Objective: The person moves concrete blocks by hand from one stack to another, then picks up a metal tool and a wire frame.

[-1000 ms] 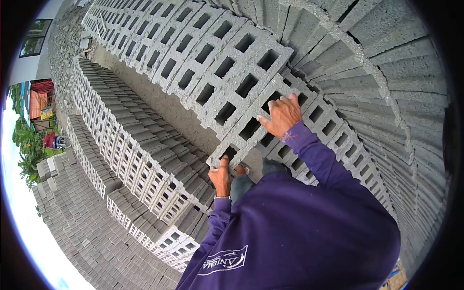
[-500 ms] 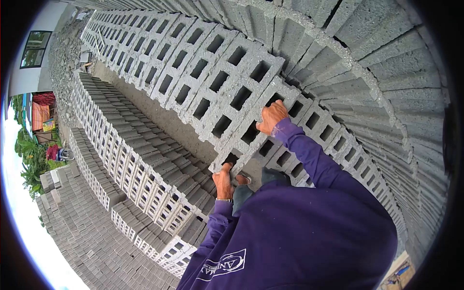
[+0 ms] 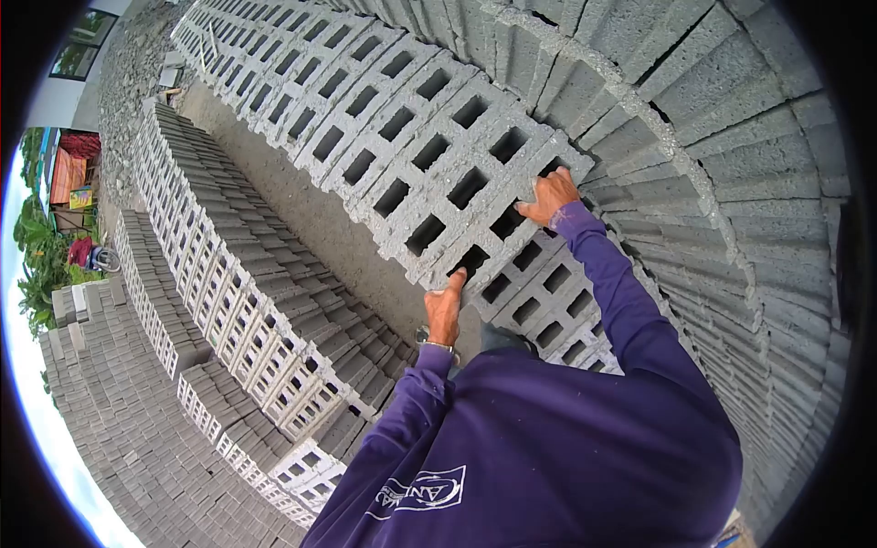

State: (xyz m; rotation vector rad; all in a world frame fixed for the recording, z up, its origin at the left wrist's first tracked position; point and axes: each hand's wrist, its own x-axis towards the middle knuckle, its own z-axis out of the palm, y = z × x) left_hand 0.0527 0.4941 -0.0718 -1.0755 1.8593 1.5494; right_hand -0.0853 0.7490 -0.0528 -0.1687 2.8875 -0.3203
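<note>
Hollow block (image 3: 490, 243): at the near end of the raised block row (image 3: 411, 155), against its neighbor.
Left hand (image 3: 444, 315): thumb in the nearest cavity, pinching the end wall; fingers' undersides hidden.
Right hand (image 3: 552, 195): fingers curled into the far cavity, thumb at the middle one, gripping the web between.

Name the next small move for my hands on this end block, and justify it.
I'd probably press the end block gently against the neighbouring block, then let go. It looks nearly flush along that side, its ends roughly in line with the row's, while the left hand grips one end and the right hand grips near the other.
</note>
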